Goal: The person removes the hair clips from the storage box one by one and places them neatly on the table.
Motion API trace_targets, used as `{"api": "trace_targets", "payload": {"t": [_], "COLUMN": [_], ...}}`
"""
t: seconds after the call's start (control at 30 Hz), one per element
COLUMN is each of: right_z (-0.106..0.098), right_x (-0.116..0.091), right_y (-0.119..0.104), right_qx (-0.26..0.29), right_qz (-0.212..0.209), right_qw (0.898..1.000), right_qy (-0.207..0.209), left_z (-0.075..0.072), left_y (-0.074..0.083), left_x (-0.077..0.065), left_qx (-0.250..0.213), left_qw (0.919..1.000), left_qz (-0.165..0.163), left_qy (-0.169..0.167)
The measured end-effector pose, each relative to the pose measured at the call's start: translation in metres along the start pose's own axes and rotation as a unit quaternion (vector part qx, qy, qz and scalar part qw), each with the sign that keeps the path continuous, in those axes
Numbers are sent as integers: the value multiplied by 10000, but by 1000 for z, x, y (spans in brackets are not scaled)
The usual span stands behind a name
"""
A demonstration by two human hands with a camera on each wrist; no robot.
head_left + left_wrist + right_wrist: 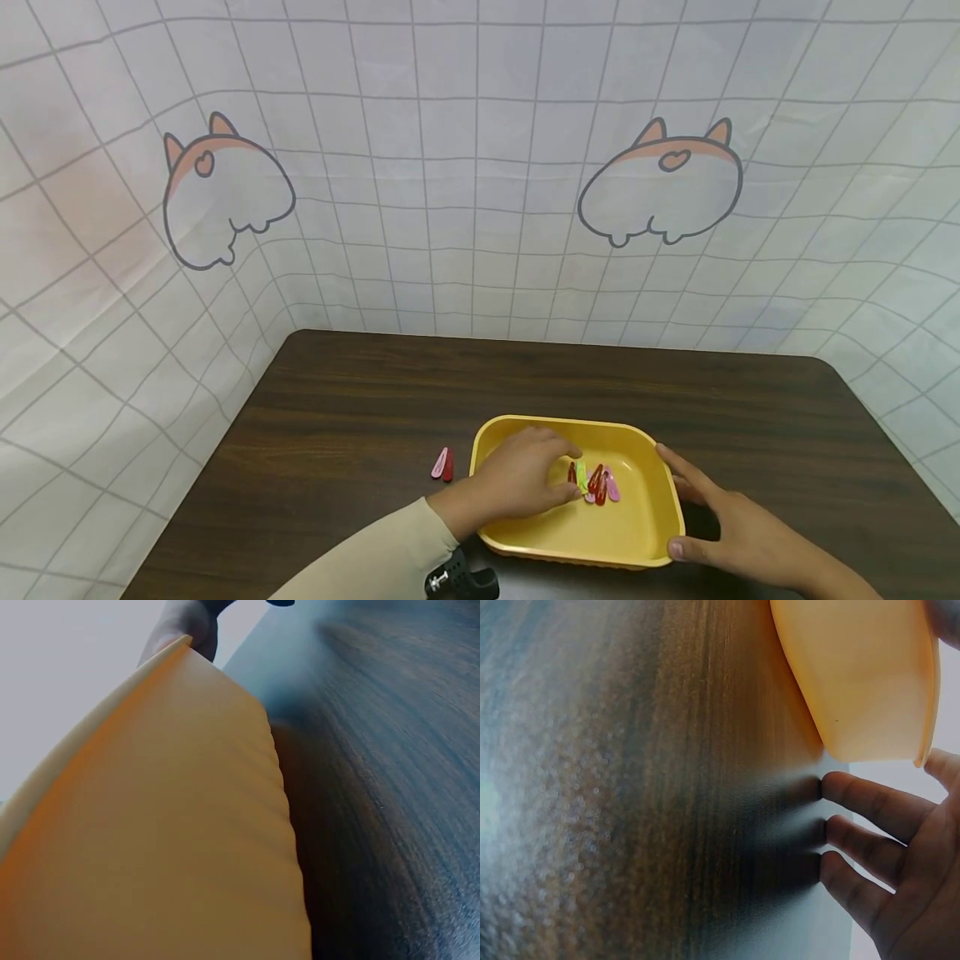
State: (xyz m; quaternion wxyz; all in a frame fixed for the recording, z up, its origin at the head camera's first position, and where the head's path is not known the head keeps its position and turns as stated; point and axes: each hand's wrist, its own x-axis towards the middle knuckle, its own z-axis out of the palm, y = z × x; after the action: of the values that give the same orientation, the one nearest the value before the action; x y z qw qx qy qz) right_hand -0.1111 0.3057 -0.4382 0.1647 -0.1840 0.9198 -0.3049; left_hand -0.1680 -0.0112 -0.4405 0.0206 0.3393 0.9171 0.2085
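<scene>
A yellow plastic tray (555, 542) with a raised rim stands on the table. Inside it lies a small pile of snap hair clips (600, 485) in red, pink and yellow-green. My left hand (521, 475) reaches over the tray's left side, its thumb and index finger spread on either side of the clips at the pile's left edge. Whether its fingertips touch a clip is unclear. At the right side my right hand (738, 525) steadies the tray, index finger and thumb against the rim. In the right wrist view, its other fingers (866, 847) extend down to the tabletop.
Left of the tray, a pink hair clip (439, 462) and a red hair clip (448, 466) lie side by side on the dark wood table (337, 417). A white grid-patterned curtain (450, 208) hangs behind and along both sides. A black strap (459, 577) sits at the left wrist.
</scene>
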Motion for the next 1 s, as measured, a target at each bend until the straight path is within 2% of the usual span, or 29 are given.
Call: {"api": "trace_targets", "payload": {"t": [0.17, 0.47, 0.67, 1.0], "right_z": [1, 1, 1, 1], "right_x": [-1, -1, -1, 2], "right_y": [1, 1, 2, 2], "right_qx": [29, 115, 160, 56], "right_qz": [-68, -102, 59, 91], "right_qw": [10000, 9999, 9998, 9998], "right_qy": [15, -33, -140, -156], "left_z": [4, 9, 12, 9], "left_y": [-2, -2, -2, -1], "left_x": [-1, 2, 5, 2], "left_qx": [-13, -31, 332, 347], "left_qw": [9999, 9976, 9970, 9966], "left_qz": [-140, -644, -584, -538], "left_qy": [-43, -266, -394, -518]}}
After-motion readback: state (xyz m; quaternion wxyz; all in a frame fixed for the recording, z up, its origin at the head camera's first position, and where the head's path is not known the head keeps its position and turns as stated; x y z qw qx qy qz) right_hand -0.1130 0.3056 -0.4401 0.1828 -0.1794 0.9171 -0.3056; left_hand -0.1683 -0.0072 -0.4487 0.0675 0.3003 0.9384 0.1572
